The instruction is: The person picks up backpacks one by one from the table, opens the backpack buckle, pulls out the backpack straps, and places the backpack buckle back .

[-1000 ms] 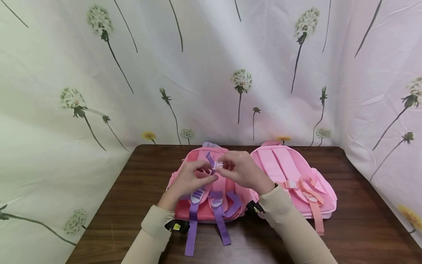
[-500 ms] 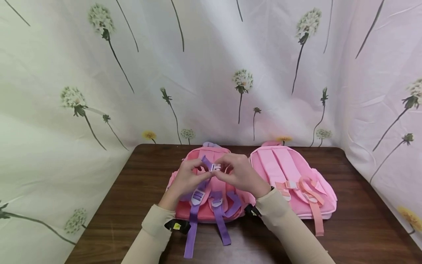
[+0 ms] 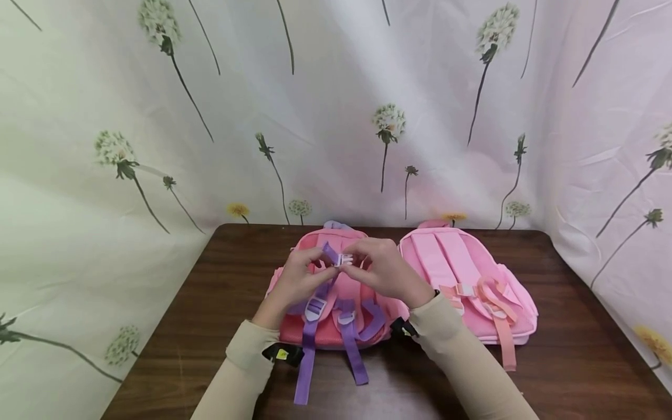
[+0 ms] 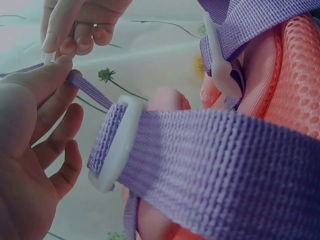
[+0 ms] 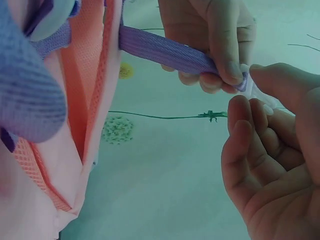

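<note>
In the head view a pink backpack (image 3: 349, 286) with purple straps lies back side up on the table. Above it my left hand (image 3: 296, 283) pinches a purple strap (image 3: 330, 252) right beside a white plastic side-release buckle half (image 3: 345, 260). My right hand (image 3: 385, 273) holds that buckle piece by its pronged end between thumb and fingers. The right wrist view shows the purple strap (image 5: 170, 52) running from the bag to the white piece. Close in the left wrist view is a white strap adjuster (image 4: 117, 145) on a wide purple strap.
To the right lies a second, lighter pink backpack (image 3: 485, 251) with peach straps and a fastened buckle (image 3: 465, 290). Two purple strap ends (image 3: 304, 373) hang toward the front of the dark wooden table (image 3: 210, 303). A flower-print cloth (image 3: 325, 146) rises behind.
The left thumb and fingers have closed in on the strap beside the buckle. The short strap end has tipped leftward from nearly upright. Both backpacks lie as before.
</note>
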`<state>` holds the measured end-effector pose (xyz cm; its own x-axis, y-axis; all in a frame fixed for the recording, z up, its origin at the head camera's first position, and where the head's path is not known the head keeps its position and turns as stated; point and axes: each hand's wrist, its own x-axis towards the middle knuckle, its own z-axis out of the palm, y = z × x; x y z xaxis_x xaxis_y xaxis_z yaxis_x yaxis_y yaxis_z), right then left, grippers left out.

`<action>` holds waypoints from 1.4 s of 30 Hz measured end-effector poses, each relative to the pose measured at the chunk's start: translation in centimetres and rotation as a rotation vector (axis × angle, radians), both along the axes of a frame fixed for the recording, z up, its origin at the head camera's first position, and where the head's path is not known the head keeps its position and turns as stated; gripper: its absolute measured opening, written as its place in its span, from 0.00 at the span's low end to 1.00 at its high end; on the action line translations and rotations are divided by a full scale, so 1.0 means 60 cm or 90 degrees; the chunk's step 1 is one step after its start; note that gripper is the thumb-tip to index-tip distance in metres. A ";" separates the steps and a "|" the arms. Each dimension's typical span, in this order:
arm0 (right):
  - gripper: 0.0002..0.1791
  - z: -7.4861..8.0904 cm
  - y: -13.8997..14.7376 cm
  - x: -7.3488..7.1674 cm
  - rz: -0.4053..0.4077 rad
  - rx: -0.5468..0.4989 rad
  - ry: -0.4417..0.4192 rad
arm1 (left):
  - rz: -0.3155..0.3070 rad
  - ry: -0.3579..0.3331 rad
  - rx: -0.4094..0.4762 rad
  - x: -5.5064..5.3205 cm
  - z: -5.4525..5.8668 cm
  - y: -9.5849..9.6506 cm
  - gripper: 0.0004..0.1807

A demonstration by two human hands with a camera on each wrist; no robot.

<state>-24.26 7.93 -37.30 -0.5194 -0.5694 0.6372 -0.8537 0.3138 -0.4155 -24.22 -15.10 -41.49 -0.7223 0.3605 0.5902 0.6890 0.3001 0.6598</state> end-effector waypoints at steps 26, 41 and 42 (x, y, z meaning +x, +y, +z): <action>0.07 0.013 0.022 0.000 -0.012 0.020 -0.030 | -0.050 0.038 -0.033 -0.005 -0.015 -0.012 0.08; 0.08 0.006 0.015 0.000 -0.009 0.022 -0.037 | -0.013 -0.037 -0.024 0.006 0.009 0.010 0.17; 0.08 0.006 0.014 0.000 -0.007 0.022 -0.038 | -0.007 -0.036 -0.024 0.006 0.010 0.011 0.16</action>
<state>-24.29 8.76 -36.95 -0.5623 -0.5844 0.5851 -0.8242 0.3385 -0.4540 -23.84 -14.41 -40.90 -0.7495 0.3905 0.5346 0.6548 0.3181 0.6856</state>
